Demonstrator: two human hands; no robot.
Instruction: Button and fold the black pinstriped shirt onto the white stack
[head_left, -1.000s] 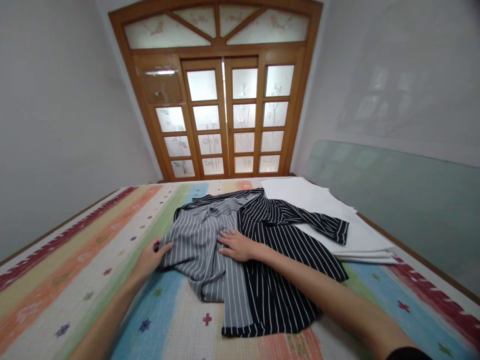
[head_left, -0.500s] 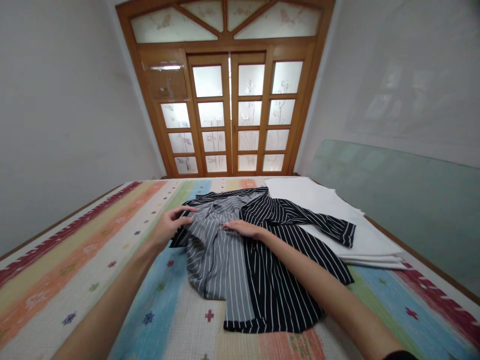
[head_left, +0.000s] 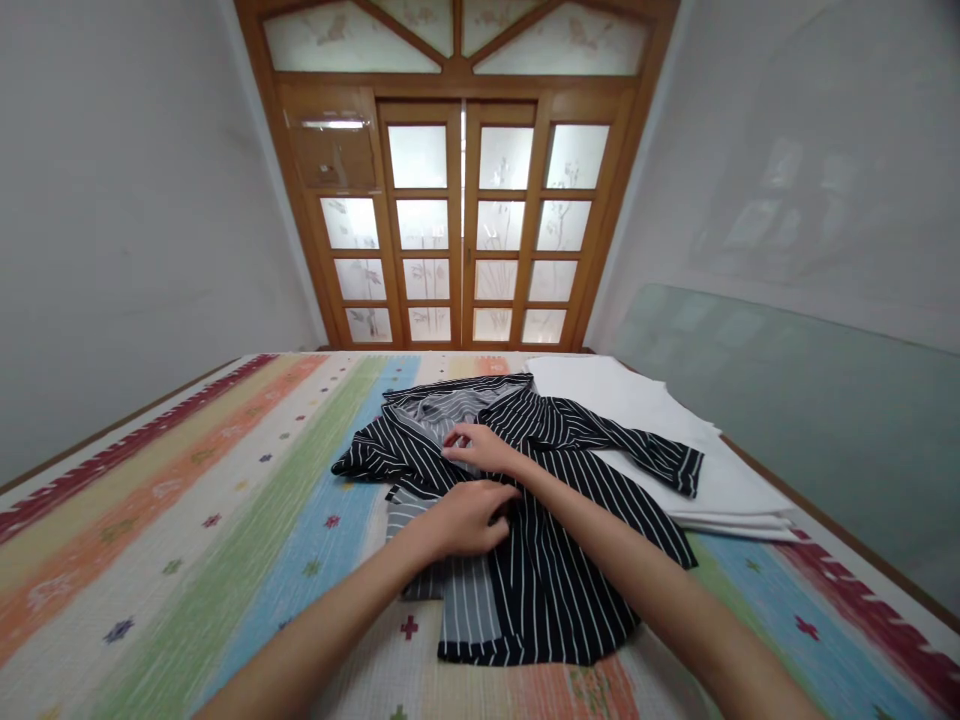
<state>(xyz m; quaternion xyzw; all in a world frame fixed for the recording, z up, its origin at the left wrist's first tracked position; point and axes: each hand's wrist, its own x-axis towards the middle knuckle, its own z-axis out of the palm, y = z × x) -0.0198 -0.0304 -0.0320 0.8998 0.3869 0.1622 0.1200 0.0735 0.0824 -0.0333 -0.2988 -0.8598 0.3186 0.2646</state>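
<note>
A black shirt (head_left: pixel 577 530) with white stripes lies spread out, its grey inner side showing at the neck and lower left. My left hand (head_left: pixel 472 515) is closed on the shirt's left front near the middle, thumb below and fingers stretched to the right. Just above it, my right hand (head_left: pixel 484 448) hovers or rests at the neck opening, fingers loosely bent and a little apart. Its fingertips are near the grey inside; whether they press on the cloth is hard to see. One sleeve (head_left: pixel 667 455) reaches right, the other sleeve (head_left: pixel 367 455) lies left.
Beneath everything is a striped, multicoloured cover (head_left: pixel 300 480). A stack of folded white cloth (head_left: pixel 720 480) lies at the right, partly under the sleeve. A pale green panel (head_left: pixel 795 390) stands along the right edge. Wooden doors with glass panes (head_left: pixel 461 220) close off the far end.
My left hand has moved right, carrying the left front across, so black stripes cover much of the grey inside. My right hand has lifted from lying flat, its fingers now bent.
</note>
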